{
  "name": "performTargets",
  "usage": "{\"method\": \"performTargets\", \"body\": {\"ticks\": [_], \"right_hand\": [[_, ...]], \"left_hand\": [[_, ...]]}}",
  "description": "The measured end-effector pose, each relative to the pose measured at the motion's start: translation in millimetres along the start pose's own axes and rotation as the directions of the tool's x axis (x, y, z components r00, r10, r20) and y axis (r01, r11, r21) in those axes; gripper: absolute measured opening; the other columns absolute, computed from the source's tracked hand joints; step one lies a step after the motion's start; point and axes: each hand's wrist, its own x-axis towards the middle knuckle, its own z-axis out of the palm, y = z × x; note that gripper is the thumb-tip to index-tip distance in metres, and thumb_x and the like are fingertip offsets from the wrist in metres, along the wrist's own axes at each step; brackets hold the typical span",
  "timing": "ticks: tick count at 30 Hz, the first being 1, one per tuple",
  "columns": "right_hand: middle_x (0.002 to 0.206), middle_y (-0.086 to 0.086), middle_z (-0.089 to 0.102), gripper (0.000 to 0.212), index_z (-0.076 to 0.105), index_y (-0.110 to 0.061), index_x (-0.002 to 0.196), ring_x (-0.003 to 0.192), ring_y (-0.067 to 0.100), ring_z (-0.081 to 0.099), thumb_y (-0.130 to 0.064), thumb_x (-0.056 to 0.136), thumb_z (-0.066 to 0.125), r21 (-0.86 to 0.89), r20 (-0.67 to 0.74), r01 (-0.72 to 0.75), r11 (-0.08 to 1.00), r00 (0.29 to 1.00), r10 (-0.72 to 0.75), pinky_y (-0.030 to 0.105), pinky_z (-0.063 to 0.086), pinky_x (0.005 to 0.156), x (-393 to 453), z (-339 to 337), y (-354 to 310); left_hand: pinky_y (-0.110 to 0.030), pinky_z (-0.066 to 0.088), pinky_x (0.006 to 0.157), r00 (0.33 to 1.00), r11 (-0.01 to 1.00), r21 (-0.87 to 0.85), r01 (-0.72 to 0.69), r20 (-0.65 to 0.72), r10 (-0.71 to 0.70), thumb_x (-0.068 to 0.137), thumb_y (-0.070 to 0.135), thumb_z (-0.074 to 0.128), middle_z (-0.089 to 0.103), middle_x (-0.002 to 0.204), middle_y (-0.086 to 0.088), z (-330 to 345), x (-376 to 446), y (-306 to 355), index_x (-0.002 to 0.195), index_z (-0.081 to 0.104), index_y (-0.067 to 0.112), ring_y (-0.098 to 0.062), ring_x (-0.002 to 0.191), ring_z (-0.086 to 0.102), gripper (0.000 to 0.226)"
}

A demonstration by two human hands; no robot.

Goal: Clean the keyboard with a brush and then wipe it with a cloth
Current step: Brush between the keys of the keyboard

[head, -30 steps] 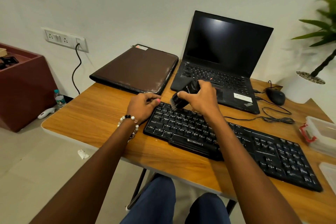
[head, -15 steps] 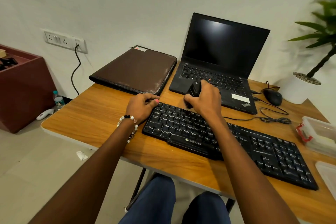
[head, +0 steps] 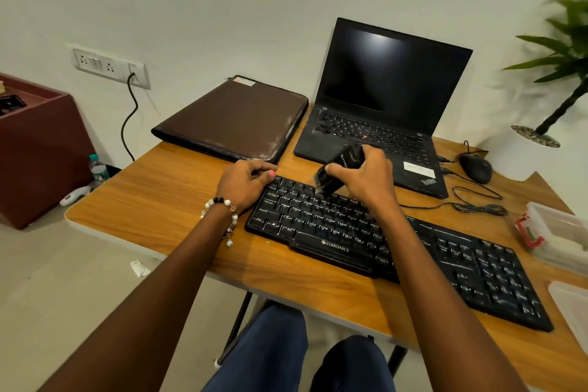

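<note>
On the wooden table (head: pixel 152 207) in front of us lies the black keyboard (head: pixel 375 242), set at a slant with its left end nearest the brown laptop sleeve (head: pixel 235 118). Our right hand (head: pixel 366 178) grips the black brush (head: pixel 339 169) around its body, bristles pointing down-left onto the top rows of keys near the left end. Half a second ago the brush sat more upright, tucked behind our fingers at the keyboard's far edge; now it is tilted and its bristles show again, much as they did a second ago. Our left hand (head: pixel 246 181), a beaded bracelet (head: pixel 222 216) on its wrist, has stayed put with curled fingers gripping the keyboard's top-left corner. Behind the brush the open laptop (head: pixel 381 111) is unchanged, with the mouse (head: pixel 475 168) to its right.
</note>
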Motion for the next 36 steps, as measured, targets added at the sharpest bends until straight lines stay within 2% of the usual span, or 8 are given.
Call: {"method": "performTargets", "body": {"ticks": [3,7,10,13,16,22,28,36], "right_hand": [[0.082,-0.002,0.057,0.031,0.055,-0.013,0.092,0.077,0.017,0.056,-0.028,0.073,0.076,-0.161,-0.053,0.039,0.986,0.997,-0.048,0.027,0.048,0.059,1,-1,3],[0.082,-0.001,0.060,0.028,0.057,-0.016,0.088,0.079,0.016,0.060,-0.026,0.073,0.079,0.130,0.014,-0.035,0.991,0.999,0.033,0.032,0.056,0.063,-1,-4,4],[0.078,-0.004,0.058,0.028,0.059,-0.012,0.092,0.072,0.011,0.056,-0.024,0.074,0.078,0.034,0.008,-0.002,0.999,1.000,0.001,0.021,0.048,0.056,-1,-3,5],[0.080,-0.002,0.059,0.028,0.057,-0.014,0.089,0.076,0.015,0.057,-0.026,0.074,0.077,-0.079,-0.059,0.067,0.995,0.996,-0.071,0.026,0.050,0.058,-1,-1,2],[0.083,-0.002,0.061,0.026,0.057,-0.020,0.081,0.081,0.017,0.061,-0.023,0.072,0.081,0.167,0.048,-0.018,0.986,0.999,0.010,0.032,0.056,0.065,0,2,-4],[0.086,0.001,0.063,0.031,0.063,-0.011,0.094,0.079,0.015,0.059,-0.019,0.070,0.081,0.011,0.023,0.089,0.996,0.996,-0.090,0.015,0.042,0.052,3,8,-12],[0.083,0.004,0.069,0.029,0.067,-0.011,0.088,0.076,0.016,0.065,-0.021,0.067,0.084,0.200,0.154,0.101,0.975,0.979,-0.133,0.020,0.047,0.056,7,25,-30],[0.089,0.005,0.068,0.030,0.063,-0.008,0.097,0.077,0.017,0.065,-0.023,0.075,0.077,0.054,0.336,0.226,0.973,0.913,-0.231,0.028,0.054,0.059,11,24,-27]], "left_hand": [[-0.040,0.057,0.083,1.000,1.000,0.004,-0.005,-0.001,0.005,0.088,0.023,0.068,0.072,0.097,-0.001,0,0,0,0.108,0.073,0.021,-0.013,0.090,0.067,0.021],[-0.041,0.057,0.083,1.000,1.000,0.001,0.004,0.003,-0.004,0.088,0.024,0.068,0.072,0.097,0.000,0,2,0,0.107,0.073,0.021,-0.014,0.091,0.067,0.020],[-0.041,0.057,0.082,1.000,1.000,0.011,0.011,0.002,-0.011,0.088,0.025,0.068,0.072,0.097,0.001,1,2,-1,0.107,0.073,0.023,-0.013,0.091,0.066,0.020],[-0.041,0.057,0.082,1.000,1.000,0.009,0.009,-0.001,-0.009,0.087,0.025,0.068,0.072,0.098,0.001,1,3,-2,0.107,0.073,0.024,-0.014,0.091,0.066,0.020],[-0.041,0.057,0.083,1.000,1.000,0.006,0.012,0.002,-0.012,0.087,0.024,0.068,0.071,0.100,0.000,1,3,-2,0.107,0.073,0.023,-0.014,0.093,0.066,0.020],[-0.040,0.058,0.082,1.000,0.999,-0.022,0.025,0.011,-0.024,0.087,0.023,0.068,0.072,0.094,0.002,1,3,-1,0.107,0.073,0.022,-0.012,0.088,0.067,0.020],[-0.040,0.057,0.082,1.000,1.000,-0.024,0.011,0.005,-0.010,0.087,0.022,0.068,0.073,0.090,0.001,1,2,-1,0.106,0.073,0.021,-0.012,0.086,0.068,0.020],[-0.040,0.058,0.082,1.000,1.000,-0.014,0.013,0.002,-0.013,0.087,0.020,0.069,0.073,0.090,0.001,0,3,-1,0.106,0.073,0.021,-0.012,0.085,0.068,0.020]]}}
